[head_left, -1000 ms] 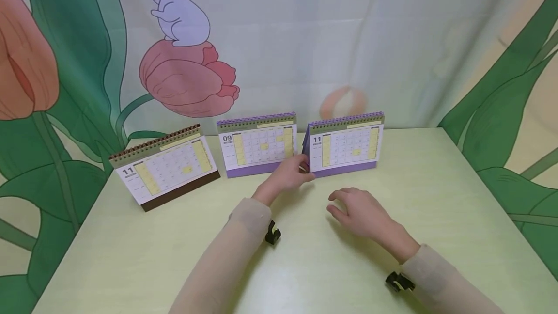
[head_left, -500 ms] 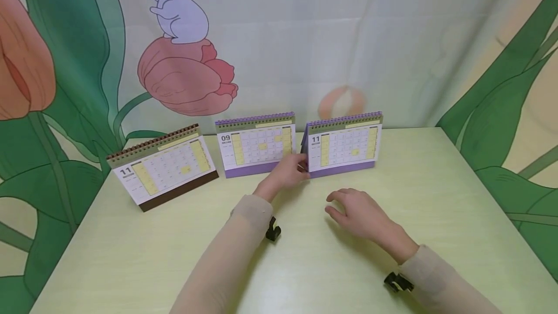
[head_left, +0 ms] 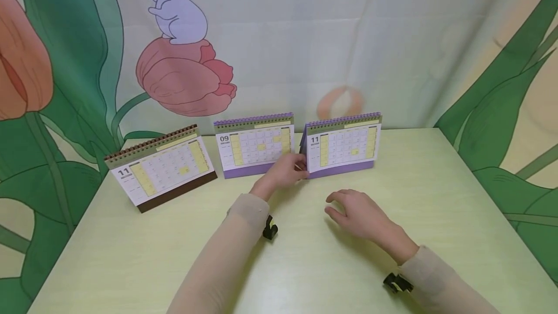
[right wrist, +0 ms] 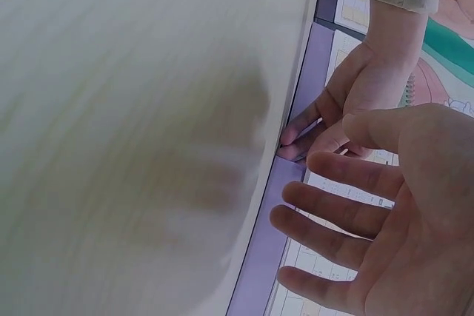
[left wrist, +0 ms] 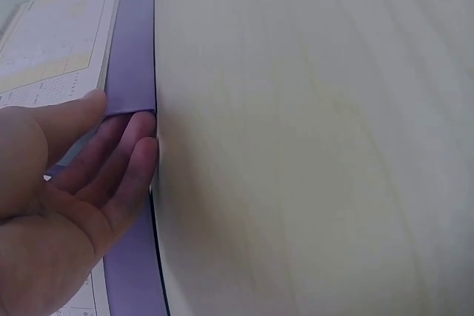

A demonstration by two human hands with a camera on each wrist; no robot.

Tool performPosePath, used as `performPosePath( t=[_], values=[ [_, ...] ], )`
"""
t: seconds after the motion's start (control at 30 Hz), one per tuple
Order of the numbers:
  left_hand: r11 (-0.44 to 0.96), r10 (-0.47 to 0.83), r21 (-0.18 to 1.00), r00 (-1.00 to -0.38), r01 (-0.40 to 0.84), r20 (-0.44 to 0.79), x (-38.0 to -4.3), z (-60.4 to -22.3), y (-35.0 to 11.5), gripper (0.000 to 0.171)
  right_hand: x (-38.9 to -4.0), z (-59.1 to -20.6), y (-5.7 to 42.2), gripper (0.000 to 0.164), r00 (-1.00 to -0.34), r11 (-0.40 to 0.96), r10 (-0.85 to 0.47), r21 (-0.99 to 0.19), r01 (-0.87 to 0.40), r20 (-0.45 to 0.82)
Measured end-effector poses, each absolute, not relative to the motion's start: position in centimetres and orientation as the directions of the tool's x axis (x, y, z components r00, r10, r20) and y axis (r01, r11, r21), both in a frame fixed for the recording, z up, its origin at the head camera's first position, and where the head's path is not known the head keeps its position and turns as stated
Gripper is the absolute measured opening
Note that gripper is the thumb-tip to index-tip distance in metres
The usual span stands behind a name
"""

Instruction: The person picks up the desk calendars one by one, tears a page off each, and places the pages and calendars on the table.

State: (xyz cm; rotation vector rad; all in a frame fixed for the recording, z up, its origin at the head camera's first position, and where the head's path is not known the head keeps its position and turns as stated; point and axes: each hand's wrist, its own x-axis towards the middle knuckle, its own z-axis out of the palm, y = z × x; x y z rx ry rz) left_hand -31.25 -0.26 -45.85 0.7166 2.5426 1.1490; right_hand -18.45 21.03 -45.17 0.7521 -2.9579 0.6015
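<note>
Three desk calendars stand on the table in the head view. The right one (head_left: 344,147) has a purple base and shows 11. Its lower left edge is pinched by my left hand (head_left: 284,171), with the thumb (left wrist: 78,120) at the front and the other fingers reaching behind the purple base (left wrist: 133,42). That hand partly covers the purple calendar showing 09 (head_left: 257,144). Farther left, a brown calendar (head_left: 163,168), also showing 11, stands angled. My right hand (head_left: 364,214) hovers in front of the right calendar, fingers spread and loosely bent, touching nothing.
The pale yellow-green table (head_left: 131,260) reaches back to a printed curtain (head_left: 405,47) with tulips and a white animal. Small black devices (head_left: 397,283) are strapped at both wrists. A narrow gap separates the two purple calendars.
My left thumb has drawn in from in front of the right calendar to its lower left edge. The right hand stays almost still, and the calendars keep their places apart from a slight view shift.
</note>
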Motion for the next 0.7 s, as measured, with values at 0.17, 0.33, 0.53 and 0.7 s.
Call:
performPosePath(
  t=[0.17, 0.33, 0.53, 0.7],
  values=[
    [0.558, 0.538, 0.76, -0.843, 0.333, -0.025, -31.31, -45.8, -0.41, 0.016, -18.49, -45.21, 21.15, 0.024, -0.882, 0.809, -0.455, -0.358, -0.466, 0.119],
    [0.553, 0.532, 0.773, -0.846, 0.312, -0.04, -31.19, -45.69, -0.35, 0.017, -18.48, -45.15, 21.26, 0.024, -0.885, 0.812, -0.452, -0.357, -0.461, 0.114],
    [0.548, 0.525, 0.777, -0.851, 0.309, -0.032, -31.31, -45.79, -0.19, 0.02, -18.45, -45.08, 21.39, 0.023, -0.883, 0.808, -0.455, -0.362, -0.465, 0.119],
    [0.541, 0.522, 0.771, -0.853, 0.335, 0.004, -31.66, -45.98, -0.09, 0.01, -18.51, -45.2, 21.51, 0.023, -0.877, 0.804, -0.462, -0.357, -0.476, 0.13]
  ],
)
